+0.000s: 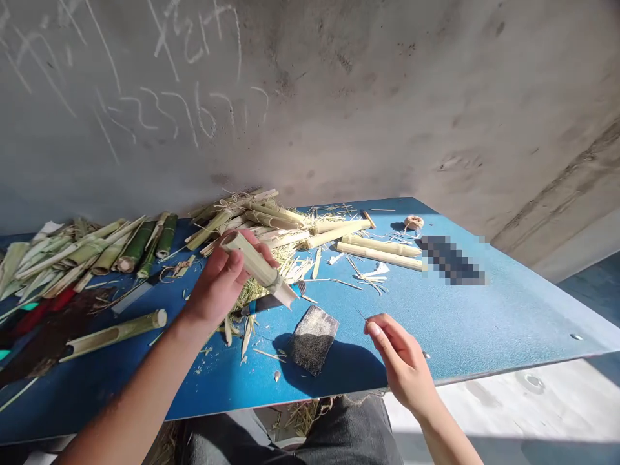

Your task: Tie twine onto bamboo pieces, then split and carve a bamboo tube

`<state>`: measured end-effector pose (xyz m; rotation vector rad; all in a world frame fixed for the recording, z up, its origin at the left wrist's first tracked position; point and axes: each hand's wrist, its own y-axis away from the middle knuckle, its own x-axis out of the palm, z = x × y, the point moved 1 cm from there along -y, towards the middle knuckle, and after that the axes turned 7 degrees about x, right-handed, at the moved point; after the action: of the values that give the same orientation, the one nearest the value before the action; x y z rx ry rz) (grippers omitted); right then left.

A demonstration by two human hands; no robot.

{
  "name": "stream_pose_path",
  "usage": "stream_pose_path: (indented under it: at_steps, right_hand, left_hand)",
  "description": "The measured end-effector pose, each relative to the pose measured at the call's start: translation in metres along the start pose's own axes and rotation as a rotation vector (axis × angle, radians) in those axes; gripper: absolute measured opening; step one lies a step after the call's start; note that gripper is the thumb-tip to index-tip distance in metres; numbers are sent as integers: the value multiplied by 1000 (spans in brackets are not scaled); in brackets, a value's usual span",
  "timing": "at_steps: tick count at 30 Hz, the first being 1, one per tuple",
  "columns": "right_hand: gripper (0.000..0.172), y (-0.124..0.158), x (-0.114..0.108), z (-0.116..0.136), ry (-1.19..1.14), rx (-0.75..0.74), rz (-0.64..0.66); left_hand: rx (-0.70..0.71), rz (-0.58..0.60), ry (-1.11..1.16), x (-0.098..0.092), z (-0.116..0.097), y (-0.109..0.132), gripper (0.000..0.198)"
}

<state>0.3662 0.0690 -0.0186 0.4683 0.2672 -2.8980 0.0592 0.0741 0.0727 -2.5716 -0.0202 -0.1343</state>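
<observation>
Partly sunlit, the blue table (pixel 523 316) beneath 2 hands (pixel 217 287) borders a chalked wall (pixel 339 123).

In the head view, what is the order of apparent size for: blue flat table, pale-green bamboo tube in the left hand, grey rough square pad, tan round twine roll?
1. Blue table
2. Bamboo tube and grey pad: unsure; similar area, and the held tube is probably nearer the camera
3. Twine roll
</observation>
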Motion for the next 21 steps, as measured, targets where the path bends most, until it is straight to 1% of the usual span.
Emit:
stream_pose_path:
  at_steps: [3, 6, 8, 10, 12, 14, 17, 21]
  right_hand:
    - [40, -5, 7, 38, 92, -150, 108]
    - [30, -9, 16, 84, 201, -331, 266]
    - [26, -10, 24, 111, 323, -454, 357]
    - [25, -9, 32, 129, 443, -568, 391]
    - [26, -7, 41, 139, 521, -655, 387]
    - [27, -4, 48, 143, 561, -695, 378]
    - [30, 0, 57, 145, 587, -713, 373]
    - [32, 2, 67, 146, 600, -705, 382]
  left_hand:
    - [-128, -7, 169, 19, -4, 44, 40]
    - [-269, -42, 342, 35, -1, 84, 35]
    - [-312, -93, 425, 39, 0, 102, 34]
    - [-306, -165, 439, 38, 0, 113, 36]
    - [-270, -234, 419, 34, -1, 119, 40]
    - [-234, -270, 399, 29, -2, 123, 42]
    - [-208, -254, 397, 22, -3, 126, 42]
    - [-209, -231, 407, 15, -3, 127, 42]
